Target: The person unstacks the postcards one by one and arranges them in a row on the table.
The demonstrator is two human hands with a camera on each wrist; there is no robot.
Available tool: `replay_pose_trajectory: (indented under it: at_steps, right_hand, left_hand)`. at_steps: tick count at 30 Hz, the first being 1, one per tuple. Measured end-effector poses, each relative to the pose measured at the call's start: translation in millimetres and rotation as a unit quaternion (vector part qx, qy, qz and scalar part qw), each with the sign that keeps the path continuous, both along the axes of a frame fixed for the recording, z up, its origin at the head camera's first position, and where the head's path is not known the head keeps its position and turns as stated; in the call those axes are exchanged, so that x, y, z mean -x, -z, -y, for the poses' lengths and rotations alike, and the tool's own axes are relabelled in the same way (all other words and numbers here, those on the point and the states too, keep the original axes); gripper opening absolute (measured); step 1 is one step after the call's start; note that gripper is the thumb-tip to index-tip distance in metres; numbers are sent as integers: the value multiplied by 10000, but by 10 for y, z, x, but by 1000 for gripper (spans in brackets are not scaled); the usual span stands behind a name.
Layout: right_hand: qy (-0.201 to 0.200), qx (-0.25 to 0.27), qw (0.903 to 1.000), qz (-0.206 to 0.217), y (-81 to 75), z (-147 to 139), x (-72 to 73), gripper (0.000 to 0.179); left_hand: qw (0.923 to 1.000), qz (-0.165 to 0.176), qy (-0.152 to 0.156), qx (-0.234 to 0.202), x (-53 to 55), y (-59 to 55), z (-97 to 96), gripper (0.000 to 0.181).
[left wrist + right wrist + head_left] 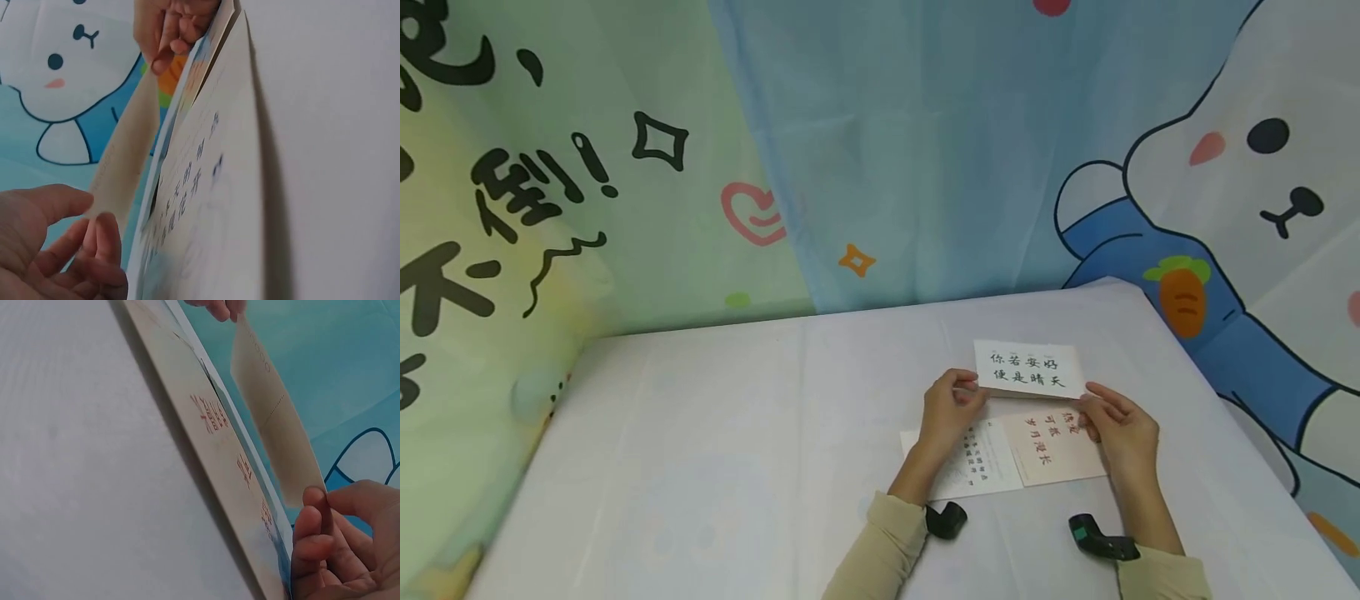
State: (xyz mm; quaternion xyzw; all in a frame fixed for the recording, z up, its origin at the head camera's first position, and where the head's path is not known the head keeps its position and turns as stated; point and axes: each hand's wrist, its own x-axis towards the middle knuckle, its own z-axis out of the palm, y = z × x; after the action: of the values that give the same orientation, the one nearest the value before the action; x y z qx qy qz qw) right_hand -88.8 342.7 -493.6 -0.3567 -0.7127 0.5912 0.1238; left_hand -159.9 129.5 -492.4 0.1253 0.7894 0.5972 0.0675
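A white postcard (1028,367) with two lines of dark Chinese writing is held up by both hands. My left hand (952,410) pinches its left lower corner between thumb and fingers. At the right lower corner my right hand (1122,429) pinches it the same way. Its plain cream back (275,425) faces the right wrist camera, showing small printed marks. Below it on the table lie a white card (973,462) with dark writing, partly behind the left forearm, and a cream card (1048,446) with red writing, partly covered by the right fingers.
The cards lie on a table with a white cloth (700,467). Behind it hangs a printed backdrop (917,167) with a cartoon bear and large lettering. Black wrist devices (1101,537) sit at both sleeves.
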Motion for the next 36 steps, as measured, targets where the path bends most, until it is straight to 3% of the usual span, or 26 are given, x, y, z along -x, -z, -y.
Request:
replay_pose_trajectory:
  at_steps: [6,10,17,23,30,36]
  right_hand:
    - [-168,860,9958,-276,44,22,-61,43]
    - [-238,1142,9919,-509,81,73,-102,37]
    - [-415,780,9950,-468,62,150,-62,39]
    - [-634,555,9949,-552,22,217,-15,37]
    - [-834,485,9929,-699,22,282,11,40]
    - [-958,251,9939,-485,46,350,19,39]
  left_hand:
    - [9995,234,-129,-161,-48,22,79,26]
    - [9996,178,-178,-132,-42,31,136,24]
    - [9997,68,-204,-87,22,5,230,23]
    - [9999,51,-128,-93,70,-7,325,35]
    - [9999,43,80,-114,67,-12,458,40]
    - [9999,26,167,9,64,4,562,42]
